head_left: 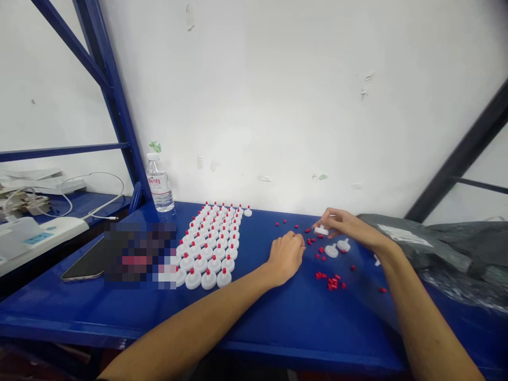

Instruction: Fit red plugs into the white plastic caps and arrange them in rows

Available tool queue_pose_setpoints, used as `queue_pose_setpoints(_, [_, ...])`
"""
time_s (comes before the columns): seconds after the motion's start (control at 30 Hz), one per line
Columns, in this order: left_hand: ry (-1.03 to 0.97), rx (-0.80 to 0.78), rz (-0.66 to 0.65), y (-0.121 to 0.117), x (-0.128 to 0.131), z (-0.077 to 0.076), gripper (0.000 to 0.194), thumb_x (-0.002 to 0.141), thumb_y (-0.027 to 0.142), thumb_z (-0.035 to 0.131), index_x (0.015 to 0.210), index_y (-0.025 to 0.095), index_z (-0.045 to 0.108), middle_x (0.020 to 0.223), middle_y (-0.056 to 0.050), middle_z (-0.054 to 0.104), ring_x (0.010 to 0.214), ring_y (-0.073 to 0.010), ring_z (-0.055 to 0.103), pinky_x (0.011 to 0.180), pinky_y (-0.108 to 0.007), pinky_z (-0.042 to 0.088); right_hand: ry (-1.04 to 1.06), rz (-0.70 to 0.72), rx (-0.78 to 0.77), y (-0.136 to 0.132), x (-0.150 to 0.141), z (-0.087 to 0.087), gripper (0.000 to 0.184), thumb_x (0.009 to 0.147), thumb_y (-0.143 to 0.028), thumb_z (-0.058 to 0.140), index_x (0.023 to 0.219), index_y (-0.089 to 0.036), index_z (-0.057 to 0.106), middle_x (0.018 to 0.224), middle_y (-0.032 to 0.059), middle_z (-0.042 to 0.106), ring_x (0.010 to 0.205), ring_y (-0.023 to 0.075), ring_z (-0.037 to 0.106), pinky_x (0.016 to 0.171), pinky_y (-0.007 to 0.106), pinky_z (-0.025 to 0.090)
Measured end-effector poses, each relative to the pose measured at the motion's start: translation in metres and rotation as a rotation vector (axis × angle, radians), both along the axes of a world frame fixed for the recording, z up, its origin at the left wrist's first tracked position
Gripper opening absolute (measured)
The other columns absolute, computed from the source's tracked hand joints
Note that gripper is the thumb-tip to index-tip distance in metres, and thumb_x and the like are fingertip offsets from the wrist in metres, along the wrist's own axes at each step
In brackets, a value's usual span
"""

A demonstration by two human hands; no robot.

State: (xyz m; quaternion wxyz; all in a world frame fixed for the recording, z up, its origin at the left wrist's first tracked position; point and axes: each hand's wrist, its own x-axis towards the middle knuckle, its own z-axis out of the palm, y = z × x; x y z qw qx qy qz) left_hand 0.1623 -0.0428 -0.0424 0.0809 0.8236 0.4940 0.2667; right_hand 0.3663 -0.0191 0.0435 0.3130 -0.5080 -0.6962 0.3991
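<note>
My right hand pinches a white round nozzle cap by its stem, slightly above the table. My left hand rests on the blue table with its fingers curled; anything inside them is hidden. Small red tips lie scattered around and between my hands. Two loose white nozzle caps without red tips lie just below my right hand. Left of my hands, several rows of white nozzle caps stand upright, each with a red tip on its stem.
A water bottle stands at the back left against the wall. Near the left edge lies a phone, beside a blurred-out area. A dark plastic bag covers the right end of the table. Blue metal posts rise at the left.
</note>
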Motion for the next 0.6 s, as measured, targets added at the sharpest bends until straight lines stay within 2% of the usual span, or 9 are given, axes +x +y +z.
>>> queue_pose_setpoints(0.1, [-0.055, 0.016, 0.001, 0.000, -0.002, 0.003, 0.020, 0.099, 0.026, 0.047, 0.107, 0.026, 0.065, 0.106, -0.002, 0.070, 0.098, -0.0204, 0.068, 0.084, -0.031, 0.052, -0.028, 0.017, -0.017, 0.006, -0.001, -0.007, 0.038, 0.080, -0.057, 0.070, 0.087, -0.021, 0.061, 0.105, 0.0079, 0.072, 0.086, 0.0221, 0.068, 0.066, 0.030, 0.056])
queue_pose_setpoints(0.2, [-0.129, 0.042, 0.009, 0.000, -0.005, 0.006, 0.029, 0.101, 0.028, 0.043, 0.119, 0.026, 0.066, 0.112, -0.003, 0.070, 0.100, -0.0195, 0.067, 0.085, -0.030, 0.052, -0.065, 0.071, -0.021, 0.010, -0.006, -0.012, 0.038, 0.082, -0.058, 0.068, 0.093, -0.022, 0.064, 0.101, 0.0076, 0.072, 0.087, 0.0227, 0.068, 0.065, 0.029, 0.055])
queue_pose_setpoints(0.37, [-0.194, 0.042, -0.027, -0.002, -0.005, 0.005, 0.028, 0.099, 0.028, 0.045, 0.108, 0.028, 0.072, 0.105, -0.002, 0.072, 0.094, -0.0203, 0.069, 0.083, -0.030, 0.052, -0.037, 0.095, 0.035, 0.014, -0.009, -0.015, 0.040, 0.081, -0.059, 0.068, 0.094, -0.021, 0.069, 0.097, 0.0074, 0.072, 0.089, 0.0224, 0.065, 0.067, 0.029, 0.054])
queue_pose_setpoints(0.6, [-0.308, -0.065, -0.062, -0.008, 0.001, 0.005, 0.017, 0.092, 0.024, 0.059, 0.099, 0.028, 0.074, 0.101, 0.001, 0.076, 0.092, -0.0190, 0.071, 0.084, -0.028, 0.052, 0.224, -0.126, 0.173, 0.021, 0.009, -0.013, 0.045, 0.082, -0.064, 0.066, 0.086, -0.019, 0.069, 0.090, 0.0066, 0.071, 0.079, 0.0168, 0.061, 0.070, 0.027, 0.050])
